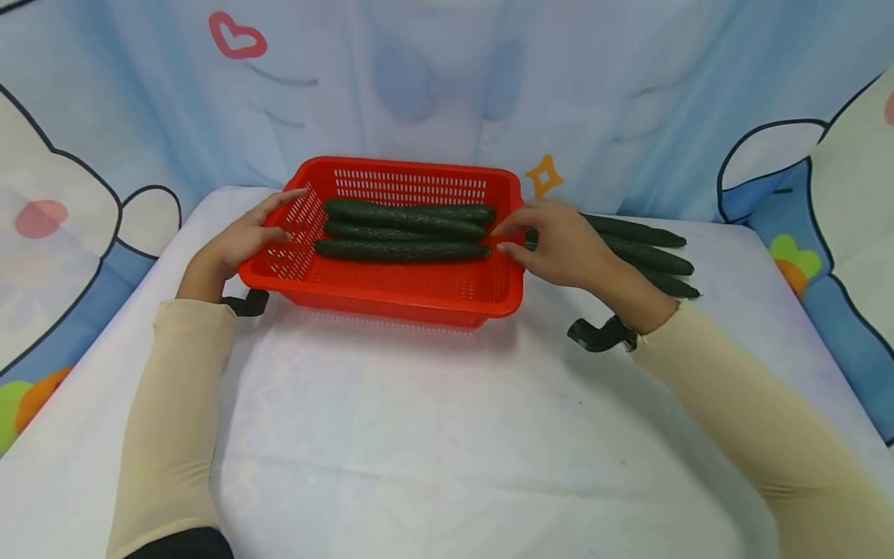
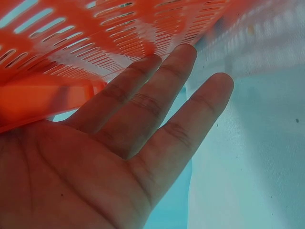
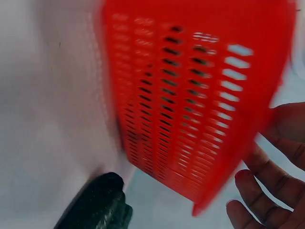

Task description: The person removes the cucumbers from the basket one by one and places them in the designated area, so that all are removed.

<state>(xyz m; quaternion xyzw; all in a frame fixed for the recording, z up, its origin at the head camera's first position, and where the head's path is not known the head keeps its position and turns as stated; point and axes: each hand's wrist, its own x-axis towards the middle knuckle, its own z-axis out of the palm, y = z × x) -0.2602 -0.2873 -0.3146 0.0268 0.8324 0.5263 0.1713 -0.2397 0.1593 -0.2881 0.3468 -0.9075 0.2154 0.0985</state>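
Three dark green cucumbers (image 1: 401, 250) lie side by side in a red plastic basket (image 1: 391, 303) with slotted walls. At the basket's left end, my left hand (image 1: 240, 241) holds the rim, thumb and forefinger over it. The left wrist view shows the other three fingers (image 2: 152, 102) stretched out under the slotted side. My right hand (image 1: 559, 241) grips the opposite end, thumb and forefinger reaching over the rim. Its other fingers (image 3: 267, 205) hang outside the wall in the right wrist view.
Several more cucumbers (image 1: 649, 256) lie on the white tablecloth (image 1: 433, 435), right of the basket and partly behind my right hand. A blue patterned curtain (image 1: 447, 93) hangs close behind the basket. Black straps with small mounts (image 1: 601, 335) sit at both wrists.
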